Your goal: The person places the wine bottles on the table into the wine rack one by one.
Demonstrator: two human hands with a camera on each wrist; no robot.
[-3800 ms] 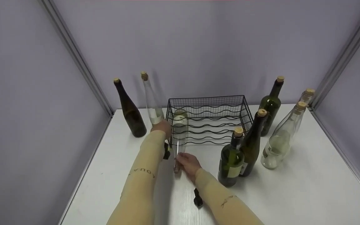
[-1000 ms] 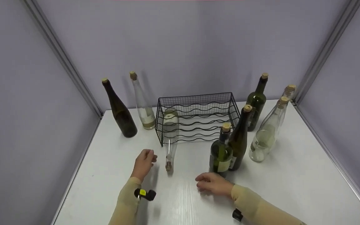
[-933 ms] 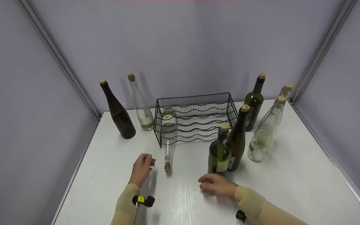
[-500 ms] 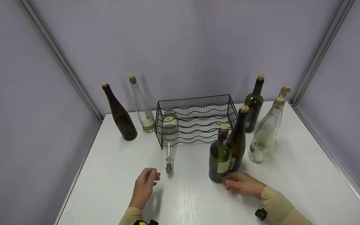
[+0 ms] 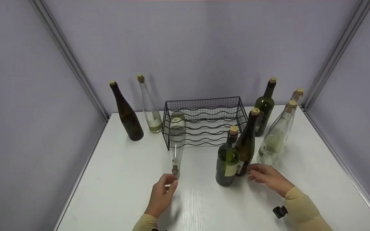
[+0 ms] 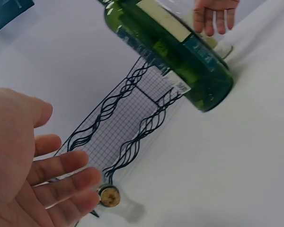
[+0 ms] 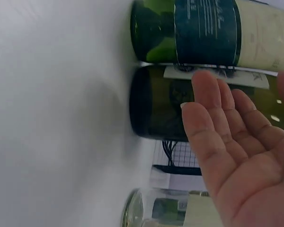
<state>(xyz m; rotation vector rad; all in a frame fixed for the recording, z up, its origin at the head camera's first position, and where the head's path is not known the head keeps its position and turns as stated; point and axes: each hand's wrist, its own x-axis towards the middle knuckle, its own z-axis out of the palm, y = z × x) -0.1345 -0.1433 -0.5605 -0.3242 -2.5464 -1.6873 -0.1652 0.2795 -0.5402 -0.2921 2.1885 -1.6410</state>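
Note:
My left hand (image 5: 162,195) is just in front of the corked neck of a clear bottle (image 5: 177,141), its fingers loosely bent and holding nothing. That bottle lies in the left end of the black wire rack (image 5: 208,121), neck toward me. My right hand (image 5: 270,178) has its fingertips right at the lower side of a standing brown bottle (image 5: 246,144). In the right wrist view its fingers (image 7: 213,132) reach over that bottle without curling round it. A green bottle (image 5: 227,163) with a pale label stands close against the brown one, to its left.
Left of the rack stand a brown bottle (image 5: 128,118) and a clear corked bottle (image 5: 151,112). At right are a green bottle (image 5: 264,109) and two clear bottles, the nearer clear bottle (image 5: 275,138) just beyond my right hand. Pale walls enclose the white table (image 5: 117,179).
My hands have left the standing clear bottle at left and the lying bottle's neck. The right hand moved right and forward to the brown bottle; the left moved toward the lying bottle's cork.

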